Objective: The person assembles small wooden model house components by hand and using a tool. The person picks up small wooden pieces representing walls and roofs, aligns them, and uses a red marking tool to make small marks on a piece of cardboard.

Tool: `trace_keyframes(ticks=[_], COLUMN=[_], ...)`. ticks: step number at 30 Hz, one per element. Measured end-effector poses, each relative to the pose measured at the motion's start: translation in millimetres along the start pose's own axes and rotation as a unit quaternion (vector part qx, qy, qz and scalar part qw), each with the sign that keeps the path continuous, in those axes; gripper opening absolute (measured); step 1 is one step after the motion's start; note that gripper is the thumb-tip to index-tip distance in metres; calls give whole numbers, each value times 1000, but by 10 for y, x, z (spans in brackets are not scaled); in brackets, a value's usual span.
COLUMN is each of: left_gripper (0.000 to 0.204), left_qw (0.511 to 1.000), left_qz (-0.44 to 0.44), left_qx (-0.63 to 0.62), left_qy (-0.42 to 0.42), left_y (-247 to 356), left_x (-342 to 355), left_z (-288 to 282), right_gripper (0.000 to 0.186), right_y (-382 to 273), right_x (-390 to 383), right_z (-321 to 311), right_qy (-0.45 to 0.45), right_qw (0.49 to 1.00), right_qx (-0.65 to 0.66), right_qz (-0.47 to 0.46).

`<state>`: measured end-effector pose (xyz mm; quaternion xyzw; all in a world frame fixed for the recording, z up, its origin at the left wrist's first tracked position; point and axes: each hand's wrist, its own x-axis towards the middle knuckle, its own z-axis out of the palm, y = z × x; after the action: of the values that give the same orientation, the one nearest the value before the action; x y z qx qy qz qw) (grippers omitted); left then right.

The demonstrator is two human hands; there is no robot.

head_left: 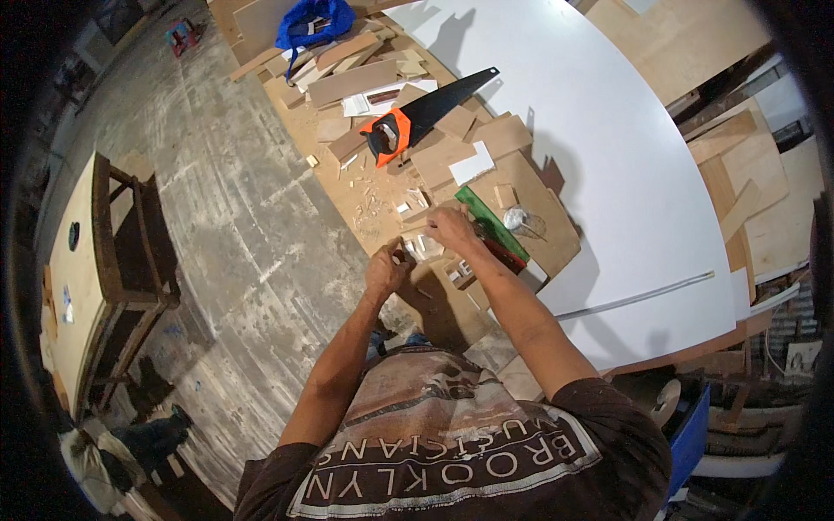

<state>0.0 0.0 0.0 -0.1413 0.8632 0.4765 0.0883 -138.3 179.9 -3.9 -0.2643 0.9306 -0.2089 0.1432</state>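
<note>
Over the wooden work surface, my left hand (385, 268) has its fingers bent together at the edge of some small white and wooden pieces (423, 248). Just across from it, my right hand (453, 227) is curled with the fingertips pointing down at the same pieces. Whatever either hand pinches is too small to make out. Beside my right hand lies a long green block (495, 224). A clear container with something white in it (519, 219) sits to the right of that block. More small pieces (460, 272) lie under my right forearm.
Farther off, a handsaw (421, 115) with an orange handle rests on wood offcuts (352, 84). Behind it is a blue bag (314, 23). A large white panel (625, 174) spreads to the right, with a metal strip (638, 295) on it. A wooden table (82, 260) stands at left.
</note>
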Motion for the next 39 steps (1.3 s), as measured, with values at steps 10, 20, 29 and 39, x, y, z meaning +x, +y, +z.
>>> trace_keyframes(ticks=[10,20,29,39], left_gripper=[61,63,64,30], left_qw=[1000,1000,998,986], left_qz=[13,0,44,98], left_qx=[1,-3,-44,-38], left_qy=[9,-6,2,129], left_y=[4,-14,-142,-529], left_x=[-11,21,98,-46], left_z=[44,13,40,105], right_gripper=[19,17,17,16], right_y=[-78,-133,-30,-215], right_x=[-51,104,169,-178], right_z=[-63,-73,-55,-403], right_qy=[3,-42,-26,94], right_qw=[999,994,999,991], right_qx=[-49,-88,-23,88], right_qz=[2,42,28,-28])
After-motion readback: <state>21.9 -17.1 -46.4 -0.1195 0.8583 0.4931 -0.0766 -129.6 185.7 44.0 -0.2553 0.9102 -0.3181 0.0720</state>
